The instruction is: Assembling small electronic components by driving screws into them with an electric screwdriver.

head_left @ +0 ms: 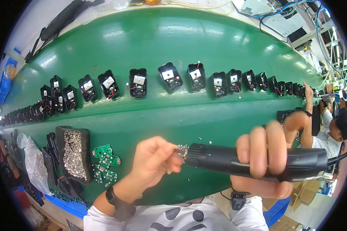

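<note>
My right hand (264, 148) is wrapped around a black corded electric screwdriver (219, 157), held level with its tip pointing left. Small silver screws (183, 153) cling in a clump at that tip. My left hand (155, 159) pinches at the clump, thumb and fingers together on the screws. To the left, a black tray (90, 154) holds a heap of loose silver screws (74, 154). Beside it lie several green circuit boards (104, 163). A few stray screws (188, 179) rest on the green table near the tool.
A long row of black open housings (137, 82) with white plates and red wires crosses the green table (150, 42). A clear plastic bag (34, 165) lies at the left. At the right, a co-worker (325, 131) reaches toward the row. The screwdriver's cord (341, 156) runs right.
</note>
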Available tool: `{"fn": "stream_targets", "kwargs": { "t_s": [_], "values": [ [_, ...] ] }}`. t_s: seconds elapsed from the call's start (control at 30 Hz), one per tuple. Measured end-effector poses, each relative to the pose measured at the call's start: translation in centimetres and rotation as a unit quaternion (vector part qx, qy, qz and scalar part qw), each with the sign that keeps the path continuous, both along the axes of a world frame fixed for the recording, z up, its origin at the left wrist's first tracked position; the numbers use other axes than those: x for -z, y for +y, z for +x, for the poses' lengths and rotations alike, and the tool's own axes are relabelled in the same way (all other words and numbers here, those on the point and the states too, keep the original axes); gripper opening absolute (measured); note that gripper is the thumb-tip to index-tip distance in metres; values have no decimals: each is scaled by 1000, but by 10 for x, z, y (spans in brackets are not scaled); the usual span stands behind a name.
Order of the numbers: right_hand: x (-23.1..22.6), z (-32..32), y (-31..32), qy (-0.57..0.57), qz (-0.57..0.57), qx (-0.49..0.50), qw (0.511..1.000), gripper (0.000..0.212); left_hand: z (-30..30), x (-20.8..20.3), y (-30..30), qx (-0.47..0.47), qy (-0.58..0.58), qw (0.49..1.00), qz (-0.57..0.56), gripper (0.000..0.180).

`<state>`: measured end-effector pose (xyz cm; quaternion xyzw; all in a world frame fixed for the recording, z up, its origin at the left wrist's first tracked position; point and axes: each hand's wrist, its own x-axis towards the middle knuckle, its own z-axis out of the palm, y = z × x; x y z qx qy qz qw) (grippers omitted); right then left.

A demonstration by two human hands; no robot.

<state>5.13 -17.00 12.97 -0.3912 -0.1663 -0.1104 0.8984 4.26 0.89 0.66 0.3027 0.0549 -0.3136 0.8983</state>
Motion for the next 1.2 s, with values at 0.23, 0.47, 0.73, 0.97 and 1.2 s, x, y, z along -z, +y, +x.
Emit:
{"fn": "stream_targets", "kwargs": {
  "t_s": [0.23,0.47,0.73,0.97,1.2],
  "values": [
    [-3,67,-21,-169,-162,54,971,43,22,-24,9,135,-431,780,433,53],
    [45,136,-7,-126,-128,23,983,43,135,-26,-6,-122,-566,405,708,73],
    [66,143,-3,-83,-126,26,988,44,157,1,-13,-20,-550,393,737,78],
    [70,151,-4,-66,-133,18,989,42,158,12,-11,-67,-570,419,703,71],
    [71,166,-5,-73,-125,-60,988,40,157,16,-9,-63,-573,448,684,72]
  ]
}}
